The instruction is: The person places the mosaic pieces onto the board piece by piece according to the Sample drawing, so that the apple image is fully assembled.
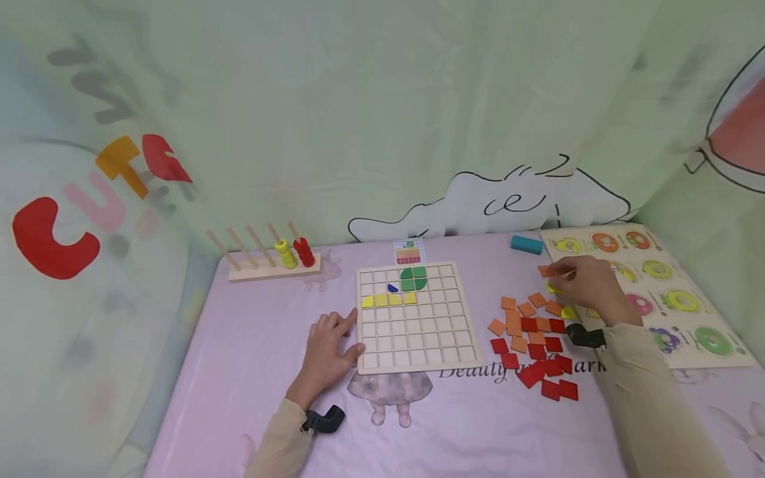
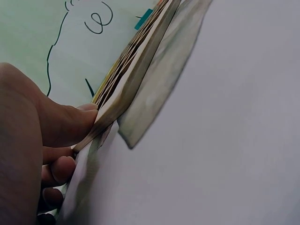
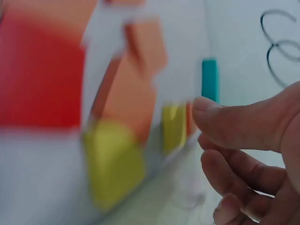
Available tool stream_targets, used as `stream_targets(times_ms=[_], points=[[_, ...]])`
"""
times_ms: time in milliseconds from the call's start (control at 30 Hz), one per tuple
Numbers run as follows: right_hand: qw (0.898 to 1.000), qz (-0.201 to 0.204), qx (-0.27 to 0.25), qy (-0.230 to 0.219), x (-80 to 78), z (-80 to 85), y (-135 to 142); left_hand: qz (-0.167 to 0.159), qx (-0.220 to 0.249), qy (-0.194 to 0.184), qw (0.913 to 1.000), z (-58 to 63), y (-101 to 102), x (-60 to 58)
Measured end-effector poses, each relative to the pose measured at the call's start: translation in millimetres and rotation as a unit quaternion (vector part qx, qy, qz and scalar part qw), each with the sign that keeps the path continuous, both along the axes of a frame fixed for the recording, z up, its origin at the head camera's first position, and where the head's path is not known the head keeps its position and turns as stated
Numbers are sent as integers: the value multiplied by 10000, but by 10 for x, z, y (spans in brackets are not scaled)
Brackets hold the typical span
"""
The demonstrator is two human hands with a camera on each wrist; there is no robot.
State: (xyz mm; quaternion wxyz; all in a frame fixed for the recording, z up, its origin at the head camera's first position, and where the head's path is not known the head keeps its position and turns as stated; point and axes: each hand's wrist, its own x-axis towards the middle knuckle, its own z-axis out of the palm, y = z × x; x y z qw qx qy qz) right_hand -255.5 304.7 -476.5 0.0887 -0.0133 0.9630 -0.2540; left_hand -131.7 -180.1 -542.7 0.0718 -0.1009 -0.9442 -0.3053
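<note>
A light wooden grid board point(image 1: 418, 364) lies in the middle; on it are green quarter-round and square tiles point(image 1: 414, 279), a small blue half-round piece point(image 1: 392, 288) and a row of yellow tiles point(image 1: 380, 301). My left hand point(image 1: 327, 348) touches the board's left edge with thumb and index finger, the thumb point(image 2: 70, 123) resting at its rim in the left wrist view. My right hand point(image 1: 588, 282) is right of the board, thumb and fingertips at an orange tile point(image 1: 544, 271) that they appear to pinch. A yellow tile point(image 3: 173, 126) lies close by.
Orange tiles point(image 1: 513, 322) and red tiles point(image 1: 551, 367) are scattered right of the board. A fruit picture board point(image 1: 705, 312) lies far right, a teal block point(image 1: 526, 245) behind. A pattern card point(image 1: 409, 251) lies beyond the grid; a peg stand point(image 1: 275, 270) stands back left.
</note>
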Motion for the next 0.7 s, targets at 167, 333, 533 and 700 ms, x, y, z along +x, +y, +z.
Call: stream_targets(times_ms=[167, 333, 533, 700], points=[[9996, 109, -67, -260, 45, -50, 162, 20, 44, 24, 10000, -15, -1, 9], [9993, 194, -77, -299, 80, -95, 179, -6, 81, 12, 10000, -17, 6, 7], [9995, 237, -66, -182, 92, -154, 155, 1, 37, 24, 10000, -18, 1, 4], [9994, 259, -205, 54, 86, -158, 118, -29, 2, 56, 10000, -36, -22, -4]])
